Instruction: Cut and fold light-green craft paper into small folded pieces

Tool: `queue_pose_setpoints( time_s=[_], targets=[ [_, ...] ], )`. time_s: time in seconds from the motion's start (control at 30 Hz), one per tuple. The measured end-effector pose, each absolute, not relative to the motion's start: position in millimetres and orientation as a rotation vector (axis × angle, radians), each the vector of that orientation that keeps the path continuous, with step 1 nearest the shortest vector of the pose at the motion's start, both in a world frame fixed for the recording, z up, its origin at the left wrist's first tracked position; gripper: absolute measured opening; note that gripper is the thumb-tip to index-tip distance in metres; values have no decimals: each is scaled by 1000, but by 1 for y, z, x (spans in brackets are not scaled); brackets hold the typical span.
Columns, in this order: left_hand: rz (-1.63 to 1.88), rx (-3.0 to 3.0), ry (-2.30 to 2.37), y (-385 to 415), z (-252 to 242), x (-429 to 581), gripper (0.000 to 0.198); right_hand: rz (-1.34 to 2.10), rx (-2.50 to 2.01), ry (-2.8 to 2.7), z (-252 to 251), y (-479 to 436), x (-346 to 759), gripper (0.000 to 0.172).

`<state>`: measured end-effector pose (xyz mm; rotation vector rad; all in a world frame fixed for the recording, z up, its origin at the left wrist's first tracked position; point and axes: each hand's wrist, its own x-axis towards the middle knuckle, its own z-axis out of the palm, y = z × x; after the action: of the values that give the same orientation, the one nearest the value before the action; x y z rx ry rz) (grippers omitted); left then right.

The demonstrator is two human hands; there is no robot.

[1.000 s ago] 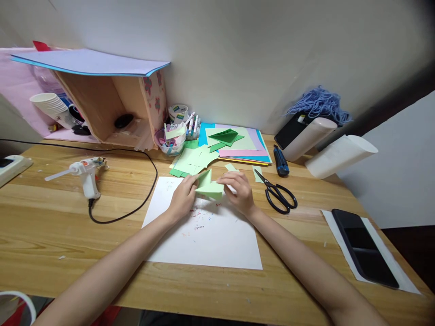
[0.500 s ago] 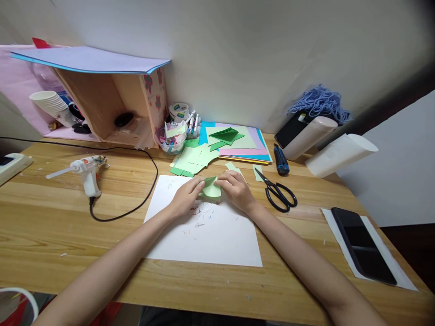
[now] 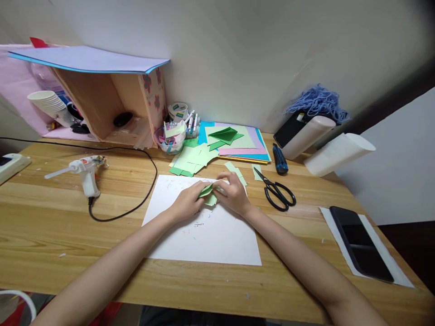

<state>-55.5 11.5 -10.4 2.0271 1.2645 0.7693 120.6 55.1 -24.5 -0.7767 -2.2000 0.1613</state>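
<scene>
Between my two hands is a folded piece of light green paper [image 3: 210,199], held just above a white sheet [image 3: 217,244] with small coloured marks. My left hand [image 3: 188,199] is closed on its left side, the fingers partly covering it. My right hand [image 3: 233,194] pinches its right upper edge between thumb and fingers. Just beyond the right hand lie pale green paper strips [image 3: 236,172]. Black-handled scissors [image 3: 277,190] rest on the table to the right, their blades towards the hands.
Cut green paper [image 3: 195,158] and a stack of coloured sheets [image 3: 244,151] lie behind the hands. A glue gun [image 3: 88,174] with its black cord is at left, near an open box [image 3: 152,104]. On the right are a utility knife [image 3: 280,158], paper rolls [image 3: 340,154] and a phone [image 3: 362,244].
The green paper has been folded or pressed narrower, and less of it shows. My right hand has shifted slightly left and nearer, its index finger now raised. The view has moved a little.
</scene>
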Motion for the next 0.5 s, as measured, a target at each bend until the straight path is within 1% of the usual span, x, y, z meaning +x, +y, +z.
queue_pose_setpoints(
  time_s=[0.07,0.2,0.3,0.4,0.5],
  targets=[
    [813,1999,1243,12,-12,-56,34,332,-845,-2145,-25,54,120,6],
    [979,1796,1382,13,-12,-57,26,860,-949,-1996,-27,53,118,16],
    [1072,1634,1476,15,-11,-56,30,1148,-963,-1874,-25,51,115,23],
    [1072,1595,1475,15,-11,-55,34,1295,-973,-1796,-21,47,110,26],
    [1043,1639,1473,15,-12,-53,33,1330,-977,-1755,-17,41,105,28]
  ],
)
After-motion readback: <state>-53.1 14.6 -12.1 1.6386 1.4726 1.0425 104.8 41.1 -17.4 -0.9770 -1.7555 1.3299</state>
